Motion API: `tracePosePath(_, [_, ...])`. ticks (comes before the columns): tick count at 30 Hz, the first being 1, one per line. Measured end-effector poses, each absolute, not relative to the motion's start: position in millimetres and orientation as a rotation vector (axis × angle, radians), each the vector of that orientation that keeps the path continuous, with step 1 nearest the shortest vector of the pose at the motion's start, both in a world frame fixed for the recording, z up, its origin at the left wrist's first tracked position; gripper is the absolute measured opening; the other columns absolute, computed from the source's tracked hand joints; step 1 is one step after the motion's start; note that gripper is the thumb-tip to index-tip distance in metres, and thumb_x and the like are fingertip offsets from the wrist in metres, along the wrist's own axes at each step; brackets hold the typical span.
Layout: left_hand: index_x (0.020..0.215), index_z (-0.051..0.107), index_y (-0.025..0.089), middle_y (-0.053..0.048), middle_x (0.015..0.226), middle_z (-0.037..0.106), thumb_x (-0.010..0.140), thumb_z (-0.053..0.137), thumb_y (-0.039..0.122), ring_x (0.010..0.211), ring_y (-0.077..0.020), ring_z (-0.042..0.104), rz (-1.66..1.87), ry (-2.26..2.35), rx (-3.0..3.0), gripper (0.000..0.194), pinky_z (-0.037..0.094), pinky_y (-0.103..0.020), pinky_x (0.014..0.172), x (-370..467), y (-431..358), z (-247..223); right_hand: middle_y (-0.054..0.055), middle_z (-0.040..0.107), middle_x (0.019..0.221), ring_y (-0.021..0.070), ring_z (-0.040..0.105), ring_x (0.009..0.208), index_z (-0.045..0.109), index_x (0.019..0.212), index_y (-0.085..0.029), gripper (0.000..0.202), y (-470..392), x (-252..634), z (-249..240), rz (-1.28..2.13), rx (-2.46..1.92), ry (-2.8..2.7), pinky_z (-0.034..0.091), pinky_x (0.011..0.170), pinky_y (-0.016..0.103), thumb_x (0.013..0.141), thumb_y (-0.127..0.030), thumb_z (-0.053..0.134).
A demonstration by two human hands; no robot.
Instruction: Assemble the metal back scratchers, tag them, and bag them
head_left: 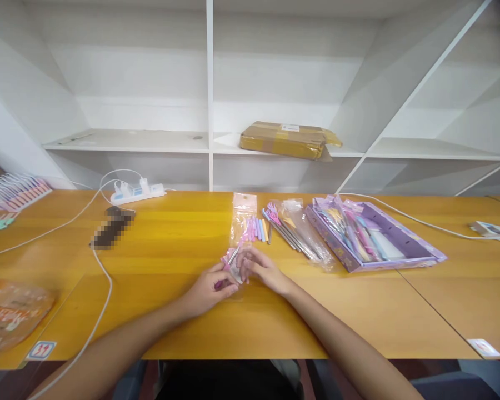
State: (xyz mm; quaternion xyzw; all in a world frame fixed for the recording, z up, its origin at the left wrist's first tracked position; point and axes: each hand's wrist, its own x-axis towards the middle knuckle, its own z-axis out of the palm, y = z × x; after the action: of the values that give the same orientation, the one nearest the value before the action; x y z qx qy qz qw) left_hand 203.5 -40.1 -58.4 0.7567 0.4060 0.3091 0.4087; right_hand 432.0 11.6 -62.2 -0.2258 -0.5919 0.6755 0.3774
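Between my two hands is a small clear plastic packet (235, 270) with pink on it and a thin metal rod showing at its top; its contents are partly hidden by fingers. My left hand (212, 289) pinches the packet's left side. Curled over its right side are the fingers of my right hand (263, 268). Just beyond them lies a clear bag with a pink header (245, 203), beside several pastel tubes (260, 229). To their right are several metal rods (289, 236) with pink and purple claw-like ends, next to a clear plastic sleeve (314, 241).
A purple cardboard tray (425, 256) holds several bagged colourful items. On the left are a power strip (144, 193) with white cables, a pixelated dark object (111, 229), an orange plastic bag (16, 314) and a rack of rods (16, 191). A taped carton (281, 140) rests on the shelf.
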Motion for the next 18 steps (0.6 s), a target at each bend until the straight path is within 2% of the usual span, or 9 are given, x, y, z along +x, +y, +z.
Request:
tracePosePath(4, [0.094, 0.075, 0.021, -0.008, 0.115, 0.065, 0.097, 0.066, 0.041, 0.106, -0.0231, 0.064, 0.730, 0.889, 1.958, 0.022, 0.049, -0.036, 0.097, 205, -47, -60, 0.001, 0.070, 0.091, 0.0119, 0.064, 0.069, 0.064, 0.128, -0.020, 0.048, 13, 428, -71, 1.806, -0.584, -1.614, 0.055, 0.068, 0.027, 0.093, -0.051, 0.074])
tracePosePath(11, [0.089, 0.073, 0.020, -0.007, 0.103, 0.067, 0.096, 0.067, 0.045, 0.101, -0.0227, 0.063, 0.687, 0.877, 1.935, 0.027, 0.049, -0.034, 0.094, 206, -48, -64, 0.006, 0.073, 0.108, 0.0148, 0.066, 0.086, 0.074, 0.117, -0.018, 0.043, 9, 425, -72, 1.840, -0.567, -1.678, 0.054, 0.077, 0.027, 0.089, -0.050, 0.079])
tracePosePath(13, [0.088, 0.072, 0.019, -0.006, 0.100, 0.068, 0.096, 0.066, 0.047, 0.100, -0.0224, 0.062, 0.675, 0.842, 1.922, 0.030, 0.049, -0.034, 0.093, 207, -46, -64, 0.006, 0.072, 0.106, 0.0158, 0.066, 0.088, 0.076, 0.107, -0.018, 0.037, 11, 425, -73, 1.799, -0.572, -1.688, 0.053, 0.077, 0.028, 0.088, -0.050, 0.080])
tracePosePath(15, [0.089, 0.072, 0.019, -0.007, 0.102, 0.068, 0.096, 0.066, 0.048, 0.101, -0.0226, 0.062, 0.721, 0.813, 1.899, 0.031, 0.048, -0.035, 0.095, 206, -43, -63, 0.004, 0.071, 0.097, 0.0161, 0.065, 0.085, 0.076, 0.097, -0.018, 0.033, 15, 426, -73, 1.698, -0.598, -1.677, 0.053, 0.079, 0.029, 0.088, -0.049, 0.079])
tracePosePath(18, [0.090, 0.073, 0.019, -0.008, 0.112, 0.069, 0.096, 0.068, 0.049, 0.110, -0.0244, 0.063, 0.908, 0.868, 1.760, 0.031, 0.045, -0.037, 0.104, 199, -33, -59, 0.003, 0.070, 0.095, 0.0175, 0.064, 0.088, 0.074, 0.095, -0.020, 0.030, 24, 432, -71, 1.464, -0.656, -1.540, 0.053, 0.085, 0.031, 0.091, -0.049, 0.076])
